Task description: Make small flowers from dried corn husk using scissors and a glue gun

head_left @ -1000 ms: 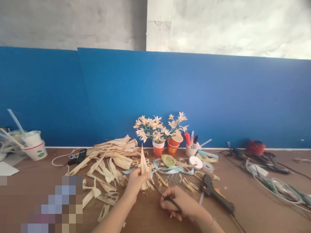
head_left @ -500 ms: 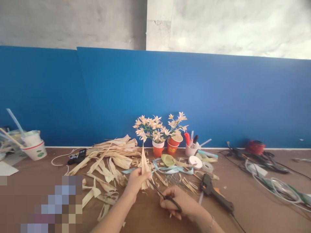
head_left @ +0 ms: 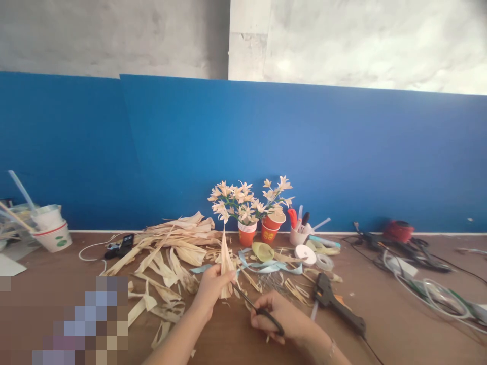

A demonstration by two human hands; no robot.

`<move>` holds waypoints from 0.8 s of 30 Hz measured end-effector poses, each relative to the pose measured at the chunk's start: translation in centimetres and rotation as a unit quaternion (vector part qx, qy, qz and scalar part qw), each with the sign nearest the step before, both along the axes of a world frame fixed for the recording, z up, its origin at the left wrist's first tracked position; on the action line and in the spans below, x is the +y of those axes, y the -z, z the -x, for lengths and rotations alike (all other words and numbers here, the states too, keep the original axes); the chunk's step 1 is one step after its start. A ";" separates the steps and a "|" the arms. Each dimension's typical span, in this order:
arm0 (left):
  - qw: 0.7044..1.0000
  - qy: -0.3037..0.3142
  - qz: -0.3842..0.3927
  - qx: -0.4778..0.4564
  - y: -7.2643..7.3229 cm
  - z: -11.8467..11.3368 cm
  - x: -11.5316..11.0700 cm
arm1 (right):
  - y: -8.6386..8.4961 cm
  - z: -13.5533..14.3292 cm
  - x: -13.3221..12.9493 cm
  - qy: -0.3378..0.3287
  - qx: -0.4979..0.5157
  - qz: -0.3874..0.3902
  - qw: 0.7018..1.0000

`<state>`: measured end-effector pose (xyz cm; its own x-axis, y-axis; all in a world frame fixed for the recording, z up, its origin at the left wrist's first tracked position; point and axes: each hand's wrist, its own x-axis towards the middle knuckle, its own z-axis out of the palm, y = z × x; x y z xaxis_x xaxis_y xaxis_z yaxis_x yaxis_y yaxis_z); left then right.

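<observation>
The pale husk piece stands upright, point uppermost, in your left hand, pinched between thumb and fingers. Your right hand is closed around the handles of the dark scissors; the blades slant toward your left hand and reach the husk piece's lower part, beside the thumb. Whether they are parted cannot be told. Beyond and left of your left hand lies a heap of loose husks. Just beyond your right hand lie thin wires, then light blue ribbon. To its right, near, rests a black glue gun. Farther beyond both hands, a red cup holds pale flowers, left of a white cup with pens.
</observation>
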<state>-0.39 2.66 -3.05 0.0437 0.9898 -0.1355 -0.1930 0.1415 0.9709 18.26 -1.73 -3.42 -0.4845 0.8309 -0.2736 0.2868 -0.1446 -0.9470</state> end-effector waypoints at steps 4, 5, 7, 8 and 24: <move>0.999 -0.032 -0.007 -0.004 -0.3 0.0 0.0 | -0.1 -0.5 0.0 0.002 -0.027 0.038 0.999; 0.999 -0.051 -0.011 -0.008 -0.4 0.1 0.0 | -0.2 -0.7 0.0 -0.006 -0.028 0.047 0.998; 0.995 -0.095 -0.023 -0.019 -0.6 0.1 -0.1 | -0.3 -1.0 0.1 -0.022 -0.008 0.055 0.998; 0.993 -0.112 -0.026 -0.024 -0.6 0.0 -0.1 | -0.3 -1.0 0.1 -0.024 0.009 0.050 0.998; 0.995 -0.095 -0.030 0.018 1.0 -3.0 -2.4 | -0.3 3.5 -0.6 0.238 0.026 -0.262 0.935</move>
